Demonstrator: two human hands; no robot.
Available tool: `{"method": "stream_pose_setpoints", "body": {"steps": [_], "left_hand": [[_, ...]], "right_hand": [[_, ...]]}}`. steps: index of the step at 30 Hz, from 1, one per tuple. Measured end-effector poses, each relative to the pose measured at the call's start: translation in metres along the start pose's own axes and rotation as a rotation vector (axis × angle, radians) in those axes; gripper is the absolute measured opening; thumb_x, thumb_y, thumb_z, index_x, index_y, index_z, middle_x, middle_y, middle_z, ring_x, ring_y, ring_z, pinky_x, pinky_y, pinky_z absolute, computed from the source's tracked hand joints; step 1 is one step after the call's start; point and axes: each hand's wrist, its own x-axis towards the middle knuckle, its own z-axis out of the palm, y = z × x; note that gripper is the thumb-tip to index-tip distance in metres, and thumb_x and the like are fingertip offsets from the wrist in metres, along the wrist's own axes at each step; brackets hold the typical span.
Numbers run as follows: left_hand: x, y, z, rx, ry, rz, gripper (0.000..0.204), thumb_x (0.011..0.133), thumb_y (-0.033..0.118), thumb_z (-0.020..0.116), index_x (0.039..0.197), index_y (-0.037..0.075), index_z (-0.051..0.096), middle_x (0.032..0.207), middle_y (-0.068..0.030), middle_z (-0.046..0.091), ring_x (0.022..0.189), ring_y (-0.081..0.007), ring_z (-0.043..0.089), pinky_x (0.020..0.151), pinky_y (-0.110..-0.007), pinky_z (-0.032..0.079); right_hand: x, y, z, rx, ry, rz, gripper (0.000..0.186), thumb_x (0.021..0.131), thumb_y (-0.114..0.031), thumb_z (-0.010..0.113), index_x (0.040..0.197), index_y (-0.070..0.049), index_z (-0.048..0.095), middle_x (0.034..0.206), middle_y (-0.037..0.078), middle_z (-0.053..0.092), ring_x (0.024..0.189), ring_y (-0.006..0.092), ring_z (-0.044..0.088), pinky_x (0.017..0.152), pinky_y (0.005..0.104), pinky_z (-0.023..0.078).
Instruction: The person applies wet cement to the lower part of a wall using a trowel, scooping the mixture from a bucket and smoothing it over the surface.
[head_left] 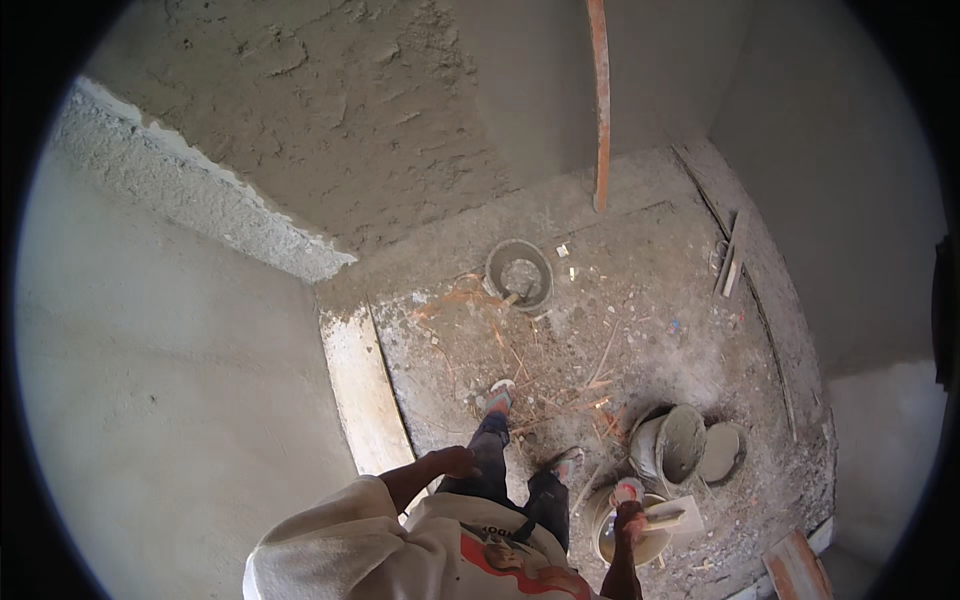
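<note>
Head view: right hand (630, 514) was over a bucket (598, 538), at the handle end of a float (686, 514); couldn't tell if it gripped the float. Left hand (458, 462) was curled near the thigh, contents unclear. Outward: two buckets of grey mix (684, 445) (722, 453) just beside, another bucket (520, 275) near the wall. Progress, my read: partial. Right-hand plaster (535, 80) looked smooth; left patch (340, 110) was rough, not yet smoothed.
</note>
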Motion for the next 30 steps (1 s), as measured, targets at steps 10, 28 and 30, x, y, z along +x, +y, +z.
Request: {"method": "stream_pose_setpoints", "body": {"steps": [10, 28, 30], "left_hand": [[-0.084, 0.117, -0.017, -0.216, -0.145, -0.287, 0.081, 0.096, 0.076, 0.059, 0.141, 0.010, 0.072, 0.129, -0.0210, 0.077, 0.111, -0.0398, 0.078, 0.086, -0.054, 0.065], [-0.036, 0.021, -0.116, -0.183, 0.031, 0.400, 0.032, 0.102, 0.027, 0.058, 0.111, 0.004, 0.079, 0.100, -0.0190, 0.079, 0.095, -0.0354, 0.076, 0.085, -0.049, 0.059], [-0.018, 0.011, -0.171, -0.350, -0.070, 0.331, 0.044, 0.103, 0.041, 0.064, 0.109, 0.001, 0.081, 0.099, -0.0231, 0.080, 0.091, -0.0369, 0.076, 0.084, -0.048, 0.060]], "right_hand": [[0.168, -0.038, -0.062, 0.230, -0.257, -0.012, 0.029, 0.101, -0.039, 0.067, 0.110, -0.013, 0.076, 0.102, 0.012, 0.074, 0.092, 0.0356, 0.075, 0.075, 0.0486, 0.057], [0.329, -0.271, -0.197, 0.290, -0.627, -0.518, 0.031, 0.101, -0.038, 0.066, 0.113, -0.011, 0.075, 0.108, 0.017, 0.077, 0.099, 0.0398, 0.075, 0.080, 0.0500, 0.058], [0.331, -0.252, -0.224, 0.214, -0.682, -0.464, 0.032, 0.101, -0.038, 0.065, 0.114, -0.011, 0.075, 0.109, 0.018, 0.077, 0.100, 0.0403, 0.075, 0.080, 0.0502, 0.058]]}}
